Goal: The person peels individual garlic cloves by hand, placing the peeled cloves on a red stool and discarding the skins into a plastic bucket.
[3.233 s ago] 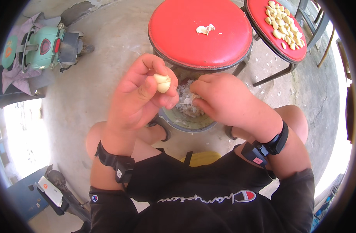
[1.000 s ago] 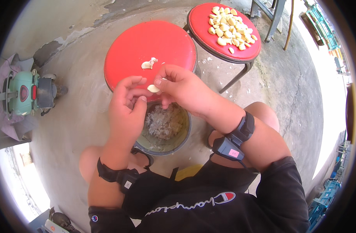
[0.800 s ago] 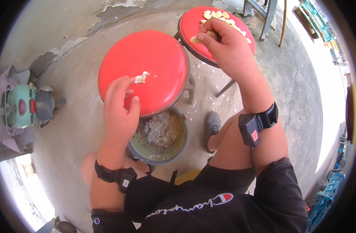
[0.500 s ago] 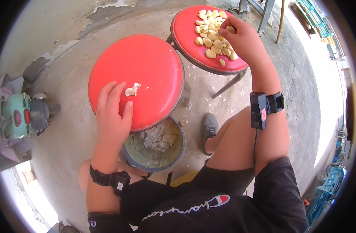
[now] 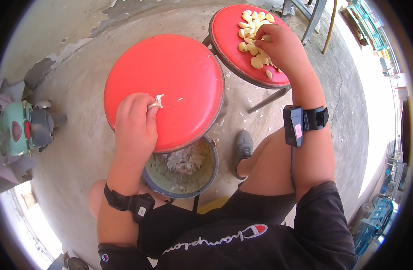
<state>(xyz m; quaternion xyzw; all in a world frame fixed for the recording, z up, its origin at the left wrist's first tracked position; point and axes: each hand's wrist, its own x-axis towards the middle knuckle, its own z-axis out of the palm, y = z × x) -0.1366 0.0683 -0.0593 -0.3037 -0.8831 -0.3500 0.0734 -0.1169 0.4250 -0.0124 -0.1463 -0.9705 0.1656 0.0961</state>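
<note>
Over the nearer red stool, my left hand pinches a scrap of white, papery garlic skin between thumb and fingers. A tiny flake lies on the seat to its right. At the farther red stool, my right hand is lowered onto a heap of peeled, pale yellow garlic cloves. Its fingers are bent, with a clove seeming to sit between thumb and forefinger. Part of the heap is hidden behind this hand.
Below the nearer stool stands a round bucket with whitish peelings in it. Skin bits dot the concrete floor by my shoe. A green and grey machine is at the left. Metal legs rise beyond the far stool.
My left hand has closed from spread fingers onto the garlic skin. My right hand stays at the clove heap, slightly lower. Both stools sit slightly further right in the picture.
</note>
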